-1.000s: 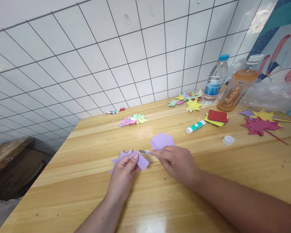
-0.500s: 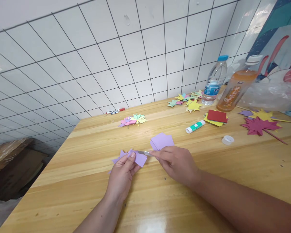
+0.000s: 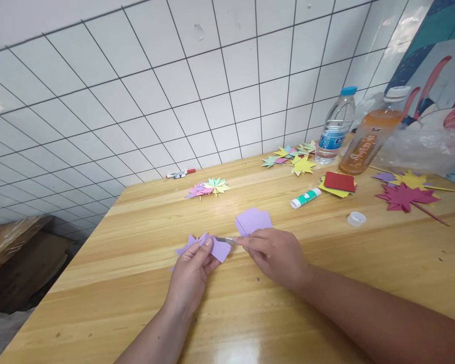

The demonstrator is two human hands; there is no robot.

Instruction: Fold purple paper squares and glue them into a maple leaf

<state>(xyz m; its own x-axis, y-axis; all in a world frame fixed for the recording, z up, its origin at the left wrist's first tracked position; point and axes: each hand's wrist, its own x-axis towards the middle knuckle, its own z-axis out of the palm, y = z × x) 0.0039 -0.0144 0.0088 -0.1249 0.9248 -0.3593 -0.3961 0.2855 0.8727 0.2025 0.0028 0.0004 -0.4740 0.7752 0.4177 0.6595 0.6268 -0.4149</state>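
A folded piece of purple paper (image 3: 220, 249) is pinched between the thumb and fingers of my left hand (image 3: 192, 268). My right hand (image 3: 276, 255) is closed round scissors (image 3: 225, 240), of which only the metal blades show; the handles are hidden in the palm. Those blades lie against the upper edge of the folded paper. Beneath and behind my left hand, a jagged purple paper leaf (image 3: 182, 248) is partly covered. Just beyond my right hand rests a small stack of purple paper sheets (image 3: 255, 221).
Farther back are paper leaves (image 3: 217, 185), markers (image 3: 180, 174) and more leaves (image 3: 302, 164) by the wall. To the right stand a water bottle (image 3: 331, 131) and an orange drink bottle (image 3: 369, 136), near a glue stick (image 3: 305, 198), its cap (image 3: 356, 219), red paper (image 3: 338, 181) and a dark red leaf (image 3: 404, 198).
The folded purple paper and the scissors have shifted very slightly. Both hands keep their hold in nearly the same place.
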